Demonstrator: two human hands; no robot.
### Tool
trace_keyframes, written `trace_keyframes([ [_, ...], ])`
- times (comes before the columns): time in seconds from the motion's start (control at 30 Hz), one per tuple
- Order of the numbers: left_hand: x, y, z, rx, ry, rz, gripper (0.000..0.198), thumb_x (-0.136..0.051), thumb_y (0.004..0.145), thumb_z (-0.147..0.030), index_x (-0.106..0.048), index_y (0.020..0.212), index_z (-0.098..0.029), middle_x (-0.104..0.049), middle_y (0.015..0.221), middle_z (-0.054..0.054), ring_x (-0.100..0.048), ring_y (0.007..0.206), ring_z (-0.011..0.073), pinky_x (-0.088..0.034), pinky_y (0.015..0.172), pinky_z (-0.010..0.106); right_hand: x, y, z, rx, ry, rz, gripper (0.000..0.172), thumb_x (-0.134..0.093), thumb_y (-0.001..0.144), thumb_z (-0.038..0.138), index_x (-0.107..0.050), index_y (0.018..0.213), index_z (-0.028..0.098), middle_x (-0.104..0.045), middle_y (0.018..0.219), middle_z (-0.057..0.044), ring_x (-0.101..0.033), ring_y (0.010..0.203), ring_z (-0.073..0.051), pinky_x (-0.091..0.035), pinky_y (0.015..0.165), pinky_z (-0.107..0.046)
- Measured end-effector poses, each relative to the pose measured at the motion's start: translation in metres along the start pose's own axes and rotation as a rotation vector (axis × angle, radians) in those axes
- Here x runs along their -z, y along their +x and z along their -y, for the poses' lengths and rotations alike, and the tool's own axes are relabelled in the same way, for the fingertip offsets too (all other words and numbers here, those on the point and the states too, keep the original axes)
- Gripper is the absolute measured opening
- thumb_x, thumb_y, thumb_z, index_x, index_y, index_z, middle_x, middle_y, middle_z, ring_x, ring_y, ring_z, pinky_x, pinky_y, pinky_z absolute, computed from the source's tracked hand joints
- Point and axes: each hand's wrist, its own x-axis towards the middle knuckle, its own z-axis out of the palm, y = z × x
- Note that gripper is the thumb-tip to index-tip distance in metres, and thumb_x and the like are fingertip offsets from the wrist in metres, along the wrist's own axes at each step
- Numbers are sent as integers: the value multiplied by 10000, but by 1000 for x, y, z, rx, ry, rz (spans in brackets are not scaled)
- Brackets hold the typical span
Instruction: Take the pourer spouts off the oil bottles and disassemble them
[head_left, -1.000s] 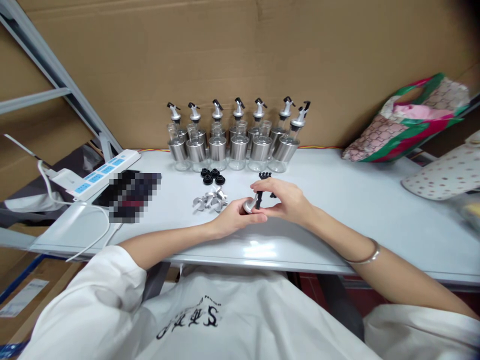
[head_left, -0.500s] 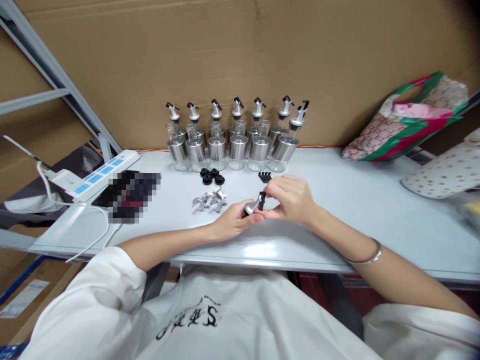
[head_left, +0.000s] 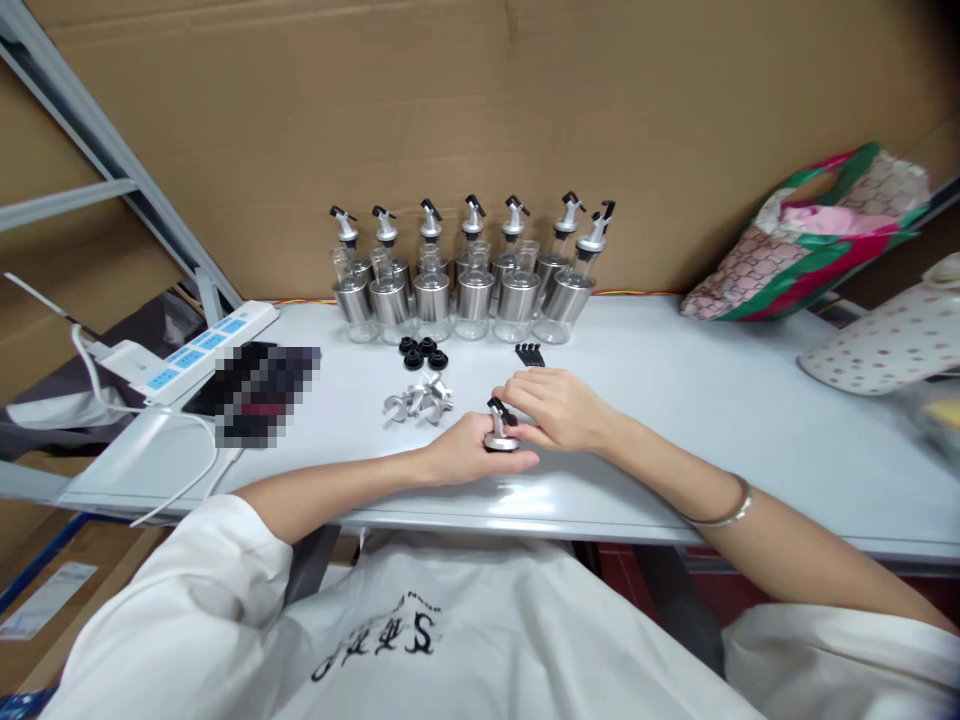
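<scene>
My left hand (head_left: pixel 465 450) is closed round the base of a silver pourer spout (head_left: pixel 498 436), which stands upright with its black flap cap (head_left: pixel 499 409) at the top. My right hand (head_left: pixel 559 410) has its fingers bent over the cap and its thumb against the spout's side. Beyond the hands lie several small black flap caps (head_left: pixel 529 354) in a row. To their left are several black rubber stoppers (head_left: pixel 424 353) and a pile of silver spout bodies (head_left: pixel 420 400).
Glass and steel bottles (head_left: pixel 475 300) stand in two rows against the cardboard wall (head_left: pixel 450 100); the back ones carry spouts, as does the front right one. A power strip (head_left: pixel 210 345) and a blurred-out dark object (head_left: pixel 262 395) lie left. A patterned bag (head_left: pixel 772 250) and spotted bottle (head_left: pixel 870 345) lean right.
The spout has turned from tilted to upright in my left hand, and its flap cap has swung over. My right hand has moved slightly left and lower, with fingers over the cap.
</scene>
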Motion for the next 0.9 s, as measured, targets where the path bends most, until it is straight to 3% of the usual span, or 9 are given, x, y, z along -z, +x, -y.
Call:
trace_keyframes([
  [0.17,-1,1,1,-14,36,13,219,-544,727,-301,-400,627,-169,-301,536,-77,-244,502,55,-203,471,216,3,2,2,16,-33,2,593,-164,963,536,-579,944,113,-612,728,-75,-492,608,-167,-351,610,-277],
  [0.33,-1,2,3,-23,11,31,231,-526,720,-285,-362,598,-177,-269,531,-83,-228,501,54,-205,480,219,6,5,4,54,-98,2,573,-128,987,456,-573,828,132,-572,630,-51,-474,554,-153,-352,575,-273],
  [0.53,0,0,0,-108,103,179,163,-544,709,-202,-402,635,-170,-329,556,-79,-282,533,61,-267,530,218,7,1,8,77,-69,-234,479,-164,992,242,-552,720,171,-554,531,-18,-449,464,-122,-361,514,-249],
  [0.67,1,-1,-2,-77,67,90,153,-557,755,-252,-430,721,-175,-347,581,-81,-298,535,63,-288,545,217,14,-2,-1,-85,-63,-258,372,-273,977,253,-559,748,185,-576,542,-8,-499,474,-116,-373,509,-237],
  [0.8,0,-1,-3,-46,35,15,196,-577,770,-272,-409,829,-190,-397,654,-71,-360,556,65,-316,559,215,22,-10,-29,-393,-53,-150,234,-409,942,320,-578,847,189,-637,674,-35,-550,542,-135,-401,542,-242],
  [0.9,-1,-1,1,30,-39,2,301,-581,795,-347,-341,918,-213,-408,667,-80,-412,523,66,-336,537,215,23,-22,-55,-498,-6,-24,182,-431,908,271,-594,876,196,-657,818,-65,-577,630,-158,-433,604,-261],
])
